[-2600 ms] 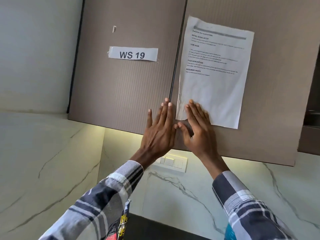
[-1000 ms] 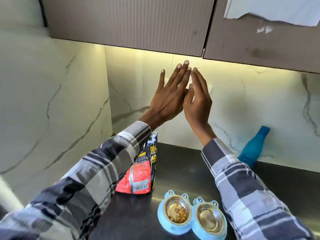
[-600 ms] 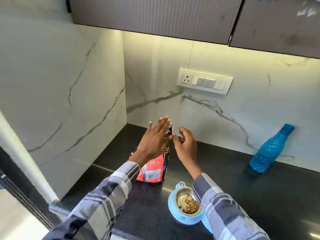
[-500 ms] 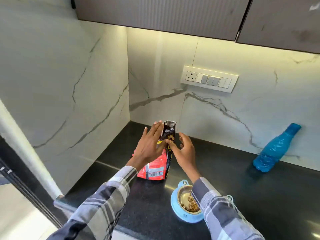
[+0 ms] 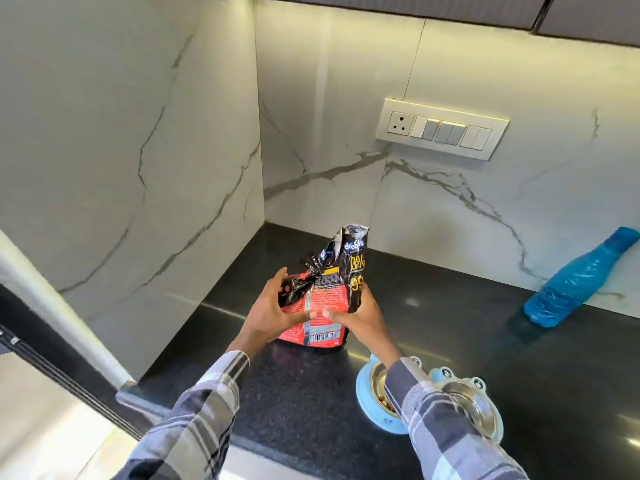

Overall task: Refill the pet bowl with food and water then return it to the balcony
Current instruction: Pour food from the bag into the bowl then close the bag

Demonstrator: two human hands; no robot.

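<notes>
1. The food bag (image 5: 329, 296), red and black with a crumpled, folded top, stood upright on the black counter (image 5: 450, 341) near the corner of the marble-patterned walls.
2. The left hand (image 5: 273, 313) wrapped around the bag's left side, thumb across its front, its grip closed on the bag.
3. The right hand (image 5: 363, 320) clasped the bag's right side, thumb on the front close to the left thumb, its grip likewise closed on the bag.
4. The pet bowl (image 5: 429, 403), a light blue double holder with two steel cups, sat on the counter just in front and to the right of the bag.
5. The plaid right sleeve (image 5: 436, 420) crossed over the bowl and hid most of its left cup; a few brown pellets showed at that cup's edge.
6. A blue bottle (image 5: 578, 282) leaned tilted against the back wall, well apart to the right.
7. A white switch panel (image 5: 441, 128) was mounted on the back wall above the bag.
</notes>
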